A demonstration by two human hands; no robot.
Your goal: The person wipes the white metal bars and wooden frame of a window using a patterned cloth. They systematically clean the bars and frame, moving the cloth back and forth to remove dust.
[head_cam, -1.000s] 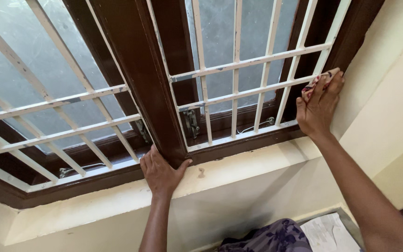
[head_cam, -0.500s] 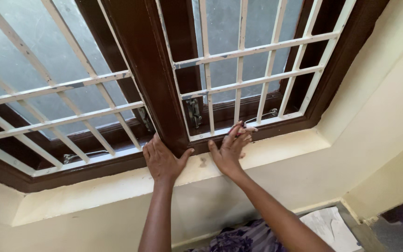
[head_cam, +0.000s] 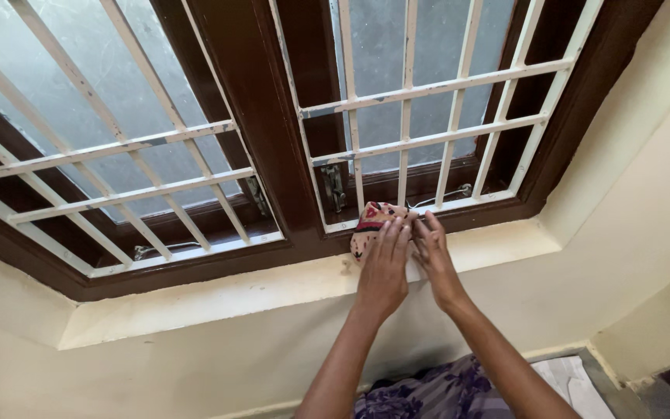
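Cloth [head_cam: 369,221] on window sill [head_cam: 195,299], under both hands, below grille [head_cam: 420,143]

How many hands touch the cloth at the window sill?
2: the left hand lies flat on the cloth; the right hand touches it beside the left, on the sill.

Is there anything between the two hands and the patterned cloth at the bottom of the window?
Nothing visible. The left hand lies flat on the cloth at the sill, and the right hand is beside it, by the cloth's edge.
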